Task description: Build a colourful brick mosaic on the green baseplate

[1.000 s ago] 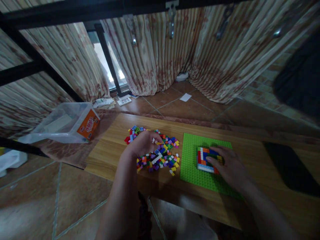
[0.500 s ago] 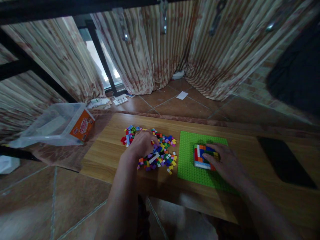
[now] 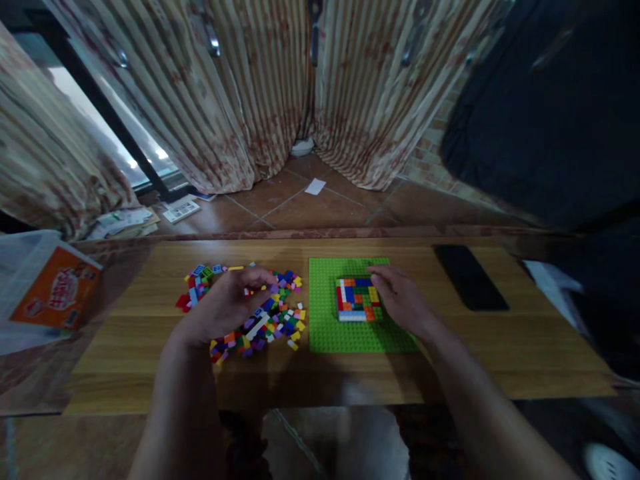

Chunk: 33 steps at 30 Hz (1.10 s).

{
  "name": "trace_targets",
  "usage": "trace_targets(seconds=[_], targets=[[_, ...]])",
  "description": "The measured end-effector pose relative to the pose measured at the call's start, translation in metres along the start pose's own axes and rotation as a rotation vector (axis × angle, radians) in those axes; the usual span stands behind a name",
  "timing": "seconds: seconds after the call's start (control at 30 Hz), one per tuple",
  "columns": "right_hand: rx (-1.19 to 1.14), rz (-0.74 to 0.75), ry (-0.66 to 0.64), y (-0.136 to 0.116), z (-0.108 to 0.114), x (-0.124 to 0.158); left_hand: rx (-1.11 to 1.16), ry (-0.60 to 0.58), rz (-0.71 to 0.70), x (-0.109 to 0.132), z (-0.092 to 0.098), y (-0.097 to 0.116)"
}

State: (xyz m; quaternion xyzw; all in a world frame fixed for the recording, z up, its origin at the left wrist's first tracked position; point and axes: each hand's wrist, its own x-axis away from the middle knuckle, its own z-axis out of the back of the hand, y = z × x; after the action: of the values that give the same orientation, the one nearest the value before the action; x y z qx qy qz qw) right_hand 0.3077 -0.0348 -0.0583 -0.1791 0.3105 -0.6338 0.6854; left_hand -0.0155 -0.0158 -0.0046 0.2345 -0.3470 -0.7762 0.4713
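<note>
A green baseplate (image 3: 325, 333) lies on the wooden table (image 3: 450, 347), carrying a small flat block of mixed-colour bricks (image 3: 354, 300). My right hand (image 3: 400, 300) rests on the plate, fingers bent against the right edge of that block. To the left of the plate lies a loose pile of small coloured bricks (image 3: 273, 320). My left hand (image 3: 227, 303) sits on top of this pile, fingers curled down into the bricks; whether it holds one is hidden.
A black phone (image 3: 470, 287) lies on the table right of the plate. A clear plastic tub with an orange label (image 3: 55, 293) stands at the far left. Curtains (image 3: 240, 87), tiled floor with papers (image 3: 125, 223) and a dark cloth (image 3: 550, 113) lie beyond.
The camera view has swung right and tilted, so the table now looks level. Both hands stay at the same places, the left on the pile, the right at the brick block.
</note>
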Motion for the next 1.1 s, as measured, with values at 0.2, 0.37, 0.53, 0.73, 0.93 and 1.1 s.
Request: trace_targets(seconds=[0.2,0.37,0.53,0.73,0.93,1.1], targets=[[0.009,0.015,0.032,-0.003,-0.001,0.002,0.041,0.010,0.016,-0.001,-0.001,0.001],[-0.097,-0.007,0.093,-0.009,0.007,-0.001,0.076,0.032,0.008,-0.003,-0.003,0.002],[-0.170,0.017,0.163,-0.013,0.012,-0.001,0.078,0.032,0.005,-0.011,-0.014,0.013],[-0.196,0.021,0.160,-0.013,0.011,0.000,0.188,-0.027,0.032,-0.021,-0.039,0.018],[-0.280,0.125,-0.045,-0.027,0.018,0.006,0.358,-0.070,0.032,-0.031,-0.081,0.036],[-0.294,0.227,-0.255,-0.036,0.018,0.013,0.509,-0.049,0.057,-0.036,-0.105,0.048]])
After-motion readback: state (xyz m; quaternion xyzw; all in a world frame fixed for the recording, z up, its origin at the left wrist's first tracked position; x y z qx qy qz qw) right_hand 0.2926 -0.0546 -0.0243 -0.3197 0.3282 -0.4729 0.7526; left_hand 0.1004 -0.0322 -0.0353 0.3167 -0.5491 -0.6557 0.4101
